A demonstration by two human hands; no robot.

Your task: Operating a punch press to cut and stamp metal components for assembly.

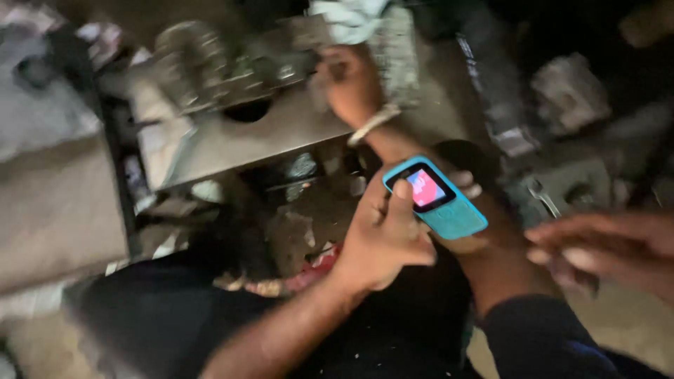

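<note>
At the left of the frame a grey bench [56, 210] runs out of view, and just right of it lies a flat metal plate [246, 140] with a round hole, amid blurred machine parts. At the upper middle the right hand [351, 84], a pale bracelet [375, 123] on its wrist, rests at the plate's far edge against a pale cloth [365, 21]. Its fingers look curled, but the blur hides whether they grip anything. Below it, in the centre, the left hand [382, 238] holds a small blue phone [435, 196] with a lit screen, tilted face up above the person's dark lap. The thumb is pressed on the phone's near end beside the screen and the fingers [467, 184] are wrapped underneath, so the hand is clamped on it. The phone looks light and stiff, with a smooth plastic shell that could slip and a screen that would not take a knock well. It is best held by its long edges, off the screen. Right of it a wrench [544, 198] lies on a grey block, and at the right edge another person's hand [604, 253] reaches in, blurred, holding nothing that can be made out.
</note>
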